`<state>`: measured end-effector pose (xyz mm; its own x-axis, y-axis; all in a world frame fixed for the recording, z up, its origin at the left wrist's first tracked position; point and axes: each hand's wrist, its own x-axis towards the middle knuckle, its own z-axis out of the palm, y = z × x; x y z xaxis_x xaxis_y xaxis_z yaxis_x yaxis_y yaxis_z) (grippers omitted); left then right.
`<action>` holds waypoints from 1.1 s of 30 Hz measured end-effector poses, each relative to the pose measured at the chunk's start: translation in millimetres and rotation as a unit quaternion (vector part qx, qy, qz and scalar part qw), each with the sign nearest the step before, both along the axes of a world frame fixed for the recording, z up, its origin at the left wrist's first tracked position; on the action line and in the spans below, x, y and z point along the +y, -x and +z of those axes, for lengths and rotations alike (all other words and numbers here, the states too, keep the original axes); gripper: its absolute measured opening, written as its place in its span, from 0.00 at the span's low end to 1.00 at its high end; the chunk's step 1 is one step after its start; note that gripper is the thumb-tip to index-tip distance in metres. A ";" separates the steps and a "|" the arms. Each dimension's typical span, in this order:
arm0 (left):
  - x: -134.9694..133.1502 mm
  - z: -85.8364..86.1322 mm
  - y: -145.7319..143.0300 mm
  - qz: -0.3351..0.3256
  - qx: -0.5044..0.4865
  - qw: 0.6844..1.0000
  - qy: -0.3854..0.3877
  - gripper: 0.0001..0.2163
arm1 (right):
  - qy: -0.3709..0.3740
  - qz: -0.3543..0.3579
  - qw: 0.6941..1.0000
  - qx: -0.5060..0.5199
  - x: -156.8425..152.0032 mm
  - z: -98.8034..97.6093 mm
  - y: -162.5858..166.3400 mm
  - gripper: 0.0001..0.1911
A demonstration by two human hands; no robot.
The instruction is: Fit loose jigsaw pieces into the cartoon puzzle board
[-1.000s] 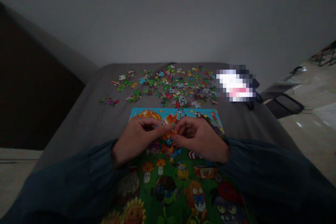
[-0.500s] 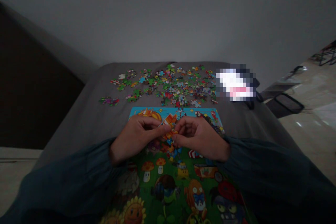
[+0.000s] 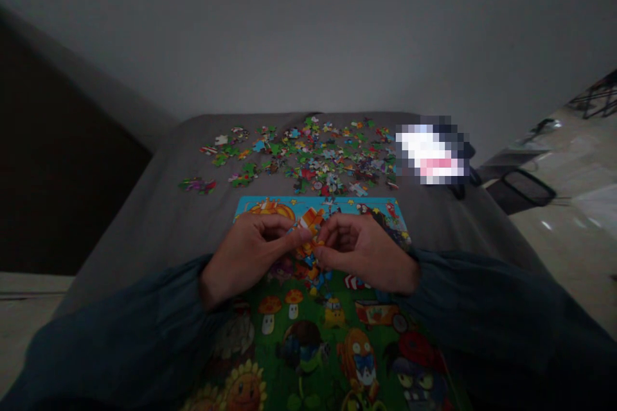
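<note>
My left hand (image 3: pixel 253 253) is closed in a pinch on orange and white jigsaw puzzle pieces (image 3: pixel 312 218), which look joined in a small cluster. Just right of it, my right hand (image 3: pixel 366 250) has thumb and index finger pressed together at the cluster's lower right edge, on a small orange puzzle piece (image 3: pixel 319 243). The fingertips nearly meet, so part of what they hold is hidden. Both hands are above a colourful picture sheet (image 3: pixel 284 347) with cartoon mushrooms, sunflowers and a blue upper strip.
Beyond the sheet, many loose puzzle pieces (image 3: pixel 332 151) lie scattered over a grey cloth surface (image 3: pixel 159 218). A blurred-out object (image 3: pixel 431 151) sits at the back right. A pale wall (image 3: pixel 308 32) rises behind, and tiled floor (image 3: pixel 578 231) shows at the right.
My hands keep the same pinches on the pieces, with only slight finger movement. The whole view has shifted very slightly.
</note>
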<state>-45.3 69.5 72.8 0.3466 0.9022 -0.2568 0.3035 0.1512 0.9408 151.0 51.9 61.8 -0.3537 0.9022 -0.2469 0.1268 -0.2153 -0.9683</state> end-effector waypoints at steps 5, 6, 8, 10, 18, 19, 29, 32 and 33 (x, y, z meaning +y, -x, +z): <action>0.3 2.7 -0.6 0.012 -0.016 0.999 -0.026 0.10 | 0.001 -0.009 1.000 0.026 -0.8 -2.8 1.2 0.11; 0.4 3.1 -0.6 0.011 -0.020 0.999 -0.025 0.10 | 0.000 -0.010 1.000 0.029 -1.1 -3.2 1.1 0.11; 0.4 3.5 -0.7 0.008 -0.026 0.999 -0.017 0.10 | -0.003 -0.011 0.999 0.033 -1.6 -3.6 0.5 0.11; 0.4 3.6 -0.8 0.005 -0.026 1.000 -0.013 0.11 | -0.007 -0.011 0.999 0.038 -1.9 -3.4 -0.2 0.11; 1.0 3.8 0.2 -0.003 0.011 0.998 -0.067 0.13 | -0.013 -0.005 0.997 0.072 -2.3 -3.3 -0.7 0.12; 1.1 4.0 -0.3 -0.004 0.016 0.998 -0.066 0.14 | -0.014 -0.004 0.997 0.077 -2.3 -3.7 -0.5 0.12; 4.0 9.5 5.5 0.029 0.016 0.996 -0.081 0.14 | -0.076 0.007 0.996 0.036 -0.6 -4.9 -3.5 0.12; 10.4 13.5 11.8 0.078 0.027 0.992 -0.094 0.16 | -0.226 0.041 0.968 -0.102 -2.5 -4.7 -6.9 0.10; 12.4 14.2 13.4 0.093 0.025 0.991 -0.098 0.17 | -0.277 0.071 0.947 -0.149 -3.7 -5.4 -7.8 0.11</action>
<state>-58.6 81.9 86.9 0.1599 0.9835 -0.0842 0.3350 0.0261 0.9419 158.7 48.1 56.5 -0.4700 0.8712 0.1418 0.4018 0.3542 -0.8445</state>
